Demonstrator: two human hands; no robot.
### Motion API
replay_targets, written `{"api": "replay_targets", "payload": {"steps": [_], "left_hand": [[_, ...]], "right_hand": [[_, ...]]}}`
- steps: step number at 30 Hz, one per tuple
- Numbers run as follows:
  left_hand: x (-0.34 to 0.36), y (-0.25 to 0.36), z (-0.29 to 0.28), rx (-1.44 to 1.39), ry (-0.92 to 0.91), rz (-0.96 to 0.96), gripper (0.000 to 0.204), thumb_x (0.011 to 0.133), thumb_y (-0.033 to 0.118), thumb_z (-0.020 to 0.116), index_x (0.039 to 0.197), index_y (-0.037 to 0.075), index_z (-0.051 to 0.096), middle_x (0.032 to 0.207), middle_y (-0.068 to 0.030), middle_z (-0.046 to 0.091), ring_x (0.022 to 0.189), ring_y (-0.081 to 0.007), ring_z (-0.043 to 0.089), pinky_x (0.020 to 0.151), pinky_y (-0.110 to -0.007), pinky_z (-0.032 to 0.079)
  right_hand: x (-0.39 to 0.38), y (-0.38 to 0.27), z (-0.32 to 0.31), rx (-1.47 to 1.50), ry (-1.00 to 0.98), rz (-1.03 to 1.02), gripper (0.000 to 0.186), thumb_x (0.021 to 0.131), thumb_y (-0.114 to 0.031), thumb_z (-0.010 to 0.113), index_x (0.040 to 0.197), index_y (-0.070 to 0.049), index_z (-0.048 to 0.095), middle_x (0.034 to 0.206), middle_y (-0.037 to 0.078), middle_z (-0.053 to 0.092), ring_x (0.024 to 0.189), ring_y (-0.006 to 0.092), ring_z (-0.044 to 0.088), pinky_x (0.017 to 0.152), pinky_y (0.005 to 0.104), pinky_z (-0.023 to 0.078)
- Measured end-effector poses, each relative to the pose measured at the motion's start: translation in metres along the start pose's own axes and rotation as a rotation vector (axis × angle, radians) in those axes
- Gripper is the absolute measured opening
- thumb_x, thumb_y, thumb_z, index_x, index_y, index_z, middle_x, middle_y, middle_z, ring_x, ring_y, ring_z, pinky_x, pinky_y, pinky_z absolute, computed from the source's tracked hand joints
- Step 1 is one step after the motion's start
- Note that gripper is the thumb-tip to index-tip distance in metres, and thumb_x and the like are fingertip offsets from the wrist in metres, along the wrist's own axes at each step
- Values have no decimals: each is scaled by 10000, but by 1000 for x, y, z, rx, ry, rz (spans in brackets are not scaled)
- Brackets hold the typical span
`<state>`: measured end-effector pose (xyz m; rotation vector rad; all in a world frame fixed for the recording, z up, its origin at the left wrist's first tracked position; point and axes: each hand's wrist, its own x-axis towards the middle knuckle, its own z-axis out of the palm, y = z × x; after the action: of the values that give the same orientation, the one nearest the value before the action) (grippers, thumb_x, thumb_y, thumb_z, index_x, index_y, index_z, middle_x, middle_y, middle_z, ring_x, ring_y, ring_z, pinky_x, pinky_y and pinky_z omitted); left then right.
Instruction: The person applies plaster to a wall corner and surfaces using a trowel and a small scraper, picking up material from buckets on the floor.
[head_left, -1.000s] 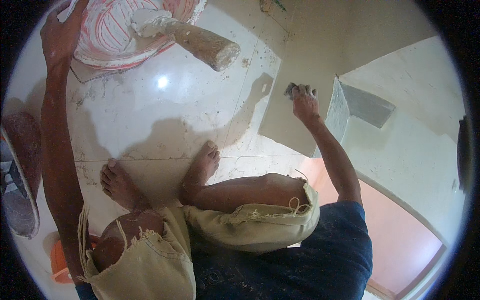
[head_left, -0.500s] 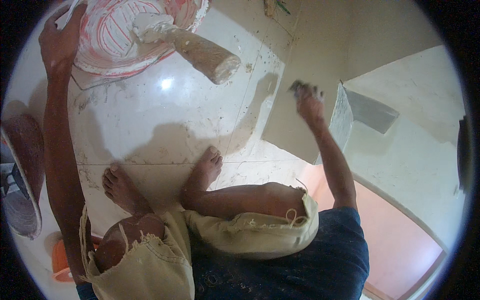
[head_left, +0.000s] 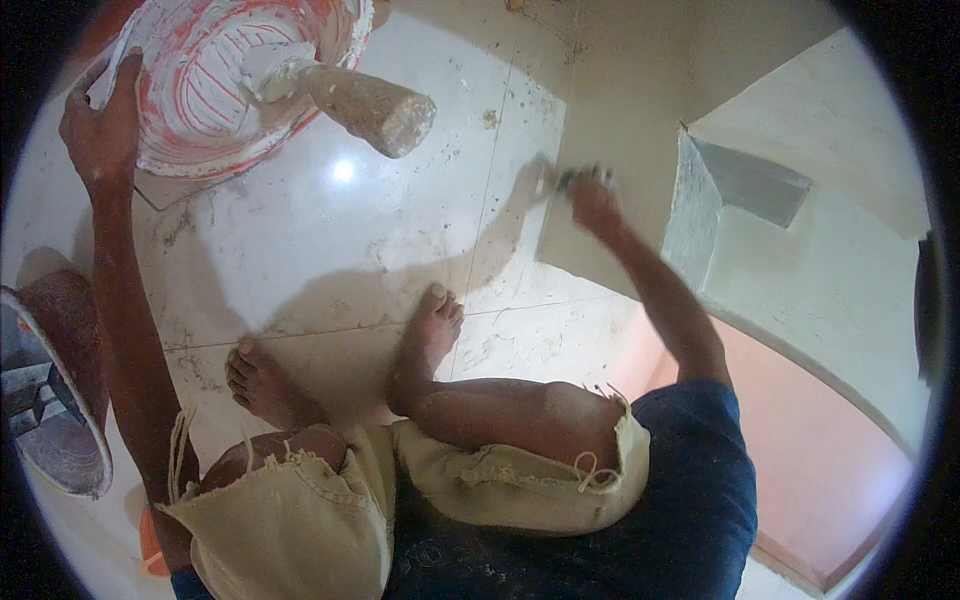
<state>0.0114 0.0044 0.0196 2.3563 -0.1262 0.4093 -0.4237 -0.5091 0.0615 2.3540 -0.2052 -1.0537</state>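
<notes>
My left hand [head_left: 100, 135] grips the rim of a red basin [head_left: 200, 135] smeared with white paste, at the top left. A tool with a thick, stained wooden handle [head_left: 365, 110] lies across the basin, its head coated in paste. My right hand [head_left: 590, 195], blurred, is closed on a small dark pad or block [head_left: 566, 183] against a greenish-grey wall face [head_left: 600, 255], left of a recessed ledge with a grey patch [head_left: 755, 185]. The pad's exact shape is hard to make out.
My bare feet stand on dirty white floor tiles [head_left: 230, 260]. A dark bucket-like container [head_left: 85, 340] with tools is at the left edge, an orange object [head_left: 150, 540] below it. A pink panel or wall [head_left: 805, 440] shows at the lower right.
My right hand, with the dark object, has moved slightly left along the wall face. My left hand and the basin appear a little lower and further left, as the view has shifted.
</notes>
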Motion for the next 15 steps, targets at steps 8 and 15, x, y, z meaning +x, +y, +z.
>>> {"api": "replay_targets", "payload": {"steps": [8,15], "left_hand": [[-6,18,-7,-64,32,21,667,801,465,727,1183,-73,631,1190,-273,627,1129,-364,599,1021,-433,420],[-8,18,-7,-57,30,25,659,811,460,716,1173,-85,631,1136,-276,648,1101,-366,613,1010,-428,428]], "right_hand": [[-94,-51,-16,10,12,-179,441,806,-148,630,1237,-63,590,1275,194,549,1218,375,511,1067,551,370],[29,45,-85,-105,339,198,282,802,-163,627,1073,-91,658,1077,124,645,1016,291,594,823,440,471]]}}
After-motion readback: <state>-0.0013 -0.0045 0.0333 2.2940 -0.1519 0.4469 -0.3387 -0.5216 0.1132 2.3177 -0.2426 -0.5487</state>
